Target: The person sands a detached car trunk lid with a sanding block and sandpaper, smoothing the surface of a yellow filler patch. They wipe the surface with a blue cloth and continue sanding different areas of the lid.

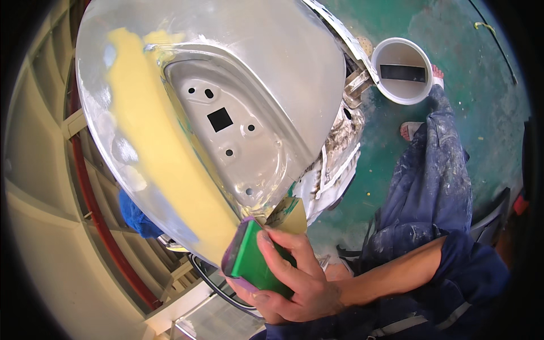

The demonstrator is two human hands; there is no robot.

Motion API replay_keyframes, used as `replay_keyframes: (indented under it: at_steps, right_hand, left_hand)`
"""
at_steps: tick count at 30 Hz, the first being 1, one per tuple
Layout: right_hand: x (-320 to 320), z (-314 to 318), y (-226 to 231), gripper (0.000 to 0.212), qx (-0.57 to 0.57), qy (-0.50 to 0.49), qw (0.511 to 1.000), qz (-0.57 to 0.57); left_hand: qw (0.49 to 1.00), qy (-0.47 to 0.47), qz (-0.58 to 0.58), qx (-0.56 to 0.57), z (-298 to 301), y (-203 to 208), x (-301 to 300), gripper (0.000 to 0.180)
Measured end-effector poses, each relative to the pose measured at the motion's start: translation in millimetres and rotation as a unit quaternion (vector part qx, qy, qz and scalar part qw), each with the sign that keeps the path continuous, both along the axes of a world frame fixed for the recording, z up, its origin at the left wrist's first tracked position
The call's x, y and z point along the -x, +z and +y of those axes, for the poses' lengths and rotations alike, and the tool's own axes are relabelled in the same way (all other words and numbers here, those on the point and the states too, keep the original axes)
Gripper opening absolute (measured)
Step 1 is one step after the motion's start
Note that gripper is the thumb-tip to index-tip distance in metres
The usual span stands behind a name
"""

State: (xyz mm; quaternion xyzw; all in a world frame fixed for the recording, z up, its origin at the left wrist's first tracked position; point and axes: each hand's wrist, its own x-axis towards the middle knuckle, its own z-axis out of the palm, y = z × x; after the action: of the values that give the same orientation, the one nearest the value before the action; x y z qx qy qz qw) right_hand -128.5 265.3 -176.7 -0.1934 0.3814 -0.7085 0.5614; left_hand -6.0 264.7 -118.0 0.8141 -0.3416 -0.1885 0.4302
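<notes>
My right hand [300, 283] is closed round a green sanding block [258, 263], with fingers across its upper face and the thumb along the lower side. A purple sheet [230, 252], which looks like sandpaper, wraps the block's edge. The block is at the lower corner of a grey car body panel [272, 45]; whether it presses on the surface cannot be told. A wide band of yellow filler [153, 119] runs down this panel. Beside the band lies a lamp-shaped recess [238, 102] with several round holes and a square one. I do not see my left hand.
A white bucket [403, 101] stands on the green floor [481, 141] at the upper right. Dusty blue trouser legs [425, 175] stretch below it. Rough, dirty edges [343, 147] line the panel's right side. A ribbed beige structure [45, 198] and red pipe [93, 209] run along the left.
</notes>
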Motion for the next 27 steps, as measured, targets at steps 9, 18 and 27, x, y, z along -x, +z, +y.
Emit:
replay_keyframes:
  at_steps: [9,18,27]
  right_hand:
    - [-6,5,-6,0.068,0.010,-0.013,1.000,-0.013]
    - [-8,12,-2,0.068,0.012,-0.021,0.999,-0.022]
    - [5,39,-31,0.068,0.014,0.070,0.997,0.006]
  left_hand:
    - [1.000,-0.021,0.008,-0.001,0,-4,-4,0.057]
    - [1.000,-0.012,0.021,0.010,8,-3,-9,0.055]
    - [0.975,-0.173,0.140,0.028,5,-13,-21,0.051]
